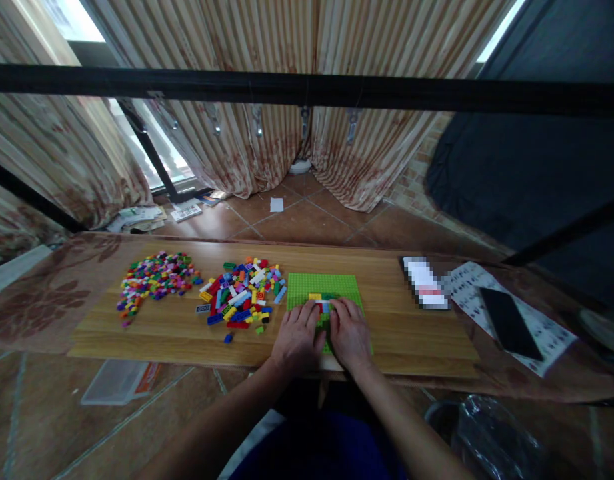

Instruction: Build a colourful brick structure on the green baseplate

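A bright green studded baseplate (347, 283) lies in front of me on the wooden board. Coloured toy bricks (325, 297) are set on it: yellow and green ones at the back, then white, red and light blue ones. My left hand (299, 333) rests on the left half of the plate, its fingers closed together against these bricks. From the right, my right hand (351, 331) closes its fingers against the same bricks. Both thumbs point inward with a narrow gap between them. The bricks under my fingers and palms are partly hidden.
Left of the plate spreads a loose pile of mixed bricks (244, 293); farther left is a heap of tiny bricks (157, 277). A pixelated phone (427, 283), a printed sheet (467, 280) and a black phone (511, 323) lie at right. A dark bar (307, 89) crosses ahead.
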Demonstrator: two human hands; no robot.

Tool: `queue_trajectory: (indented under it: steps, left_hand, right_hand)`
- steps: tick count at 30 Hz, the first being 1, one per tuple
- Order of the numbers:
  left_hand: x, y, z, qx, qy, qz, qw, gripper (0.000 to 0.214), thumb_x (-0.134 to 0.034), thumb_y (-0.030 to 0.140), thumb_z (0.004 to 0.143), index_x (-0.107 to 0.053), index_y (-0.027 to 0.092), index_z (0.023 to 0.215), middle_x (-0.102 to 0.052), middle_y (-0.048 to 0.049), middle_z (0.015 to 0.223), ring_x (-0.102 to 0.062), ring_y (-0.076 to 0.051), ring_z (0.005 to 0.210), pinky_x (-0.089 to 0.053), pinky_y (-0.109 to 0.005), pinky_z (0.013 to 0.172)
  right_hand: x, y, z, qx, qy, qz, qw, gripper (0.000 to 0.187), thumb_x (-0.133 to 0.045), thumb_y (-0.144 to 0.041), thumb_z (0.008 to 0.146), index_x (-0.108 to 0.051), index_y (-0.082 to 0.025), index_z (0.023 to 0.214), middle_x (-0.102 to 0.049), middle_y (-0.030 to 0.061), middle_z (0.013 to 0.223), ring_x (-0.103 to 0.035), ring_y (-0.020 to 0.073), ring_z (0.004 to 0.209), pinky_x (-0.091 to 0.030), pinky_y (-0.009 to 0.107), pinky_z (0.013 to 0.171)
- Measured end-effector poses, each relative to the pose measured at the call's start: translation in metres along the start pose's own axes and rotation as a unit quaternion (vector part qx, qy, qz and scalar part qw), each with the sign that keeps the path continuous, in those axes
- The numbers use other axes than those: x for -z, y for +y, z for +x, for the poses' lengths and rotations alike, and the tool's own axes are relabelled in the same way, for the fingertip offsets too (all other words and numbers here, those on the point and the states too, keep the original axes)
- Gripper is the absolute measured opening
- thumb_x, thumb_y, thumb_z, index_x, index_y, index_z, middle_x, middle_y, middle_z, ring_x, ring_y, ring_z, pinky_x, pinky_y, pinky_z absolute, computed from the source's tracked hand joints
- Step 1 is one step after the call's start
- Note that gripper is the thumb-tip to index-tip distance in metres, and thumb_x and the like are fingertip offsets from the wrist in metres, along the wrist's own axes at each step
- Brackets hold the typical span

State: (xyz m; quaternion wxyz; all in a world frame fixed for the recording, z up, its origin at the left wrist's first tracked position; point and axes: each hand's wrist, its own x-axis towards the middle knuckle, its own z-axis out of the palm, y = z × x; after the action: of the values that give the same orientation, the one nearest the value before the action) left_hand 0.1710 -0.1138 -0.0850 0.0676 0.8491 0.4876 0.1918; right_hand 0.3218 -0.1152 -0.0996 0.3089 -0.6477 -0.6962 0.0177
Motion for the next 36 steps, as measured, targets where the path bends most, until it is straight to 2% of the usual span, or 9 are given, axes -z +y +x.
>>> queue_trajectory:
  steps: [12, 20, 27, 36]
  left_hand:
    - [-0.0001, 0.0011, 0.0005, -0.013, 0.000, 0.009, 1.000, 0.049, -0.053, 0.031, 0.085, -0.052, 0.011, 0.129, -0.053, -0.0138, 0.137, -0.052, -0.029, 0.111, -0.044, -0.044, 0.095]
    - [0.0004, 0.0004, 0.0007, -0.016, 0.000, 0.012, 1.000, 0.057, -0.053, 0.032, 0.085, -0.044, 0.010, 0.137, -0.051, -0.0141, 0.139, -0.050, -0.029, 0.114, -0.042, -0.044, 0.097]
    - [-0.0014, 0.0023, 0.0017, -0.007, -0.008, 0.041, 0.999, 0.058, -0.053, 0.033, 0.086, -0.044, 0.010, 0.138, -0.052, -0.0138, 0.136, -0.050, -0.030, 0.112, -0.042, -0.044, 0.095]
    - [0.0014, 0.0046, 0.0066, 0.008, -0.031, 0.049, 0.998, 0.054, -0.052, 0.034, 0.085, -0.046, 0.014, 0.135, -0.050, -0.0134, 0.136, -0.049, -0.029, 0.114, -0.041, -0.043, 0.096]
  right_hand:
    - [-0.0003, 0.0009, 0.0004, 0.004, 0.002, -0.012, 1.000, 0.034, -0.037, -0.025, 0.095, -0.064, -0.017, 0.113, -0.060, 0.0136, 0.113, -0.052, 0.0255, 0.106, -0.046, 0.042, 0.089]
    - [0.0007, 0.0009, 0.0001, 0.007, -0.003, -0.026, 1.000, 0.037, -0.035, -0.024, 0.095, -0.060, -0.015, 0.122, -0.060, 0.0145, 0.115, -0.052, 0.0257, 0.106, -0.047, 0.041, 0.088]
    - [0.0019, -0.0026, 0.0019, 0.017, -0.021, -0.068, 0.997, 0.039, -0.035, -0.027, 0.096, -0.059, -0.014, 0.125, -0.059, 0.0154, 0.117, -0.051, 0.0272, 0.105, -0.046, 0.043, 0.087]
    - [0.0024, -0.0038, 0.0027, 0.015, -0.032, -0.079, 0.996, 0.040, -0.034, -0.029, 0.097, -0.058, -0.014, 0.125, -0.058, 0.0156, 0.119, -0.051, 0.0272, 0.106, -0.046, 0.041, 0.088]
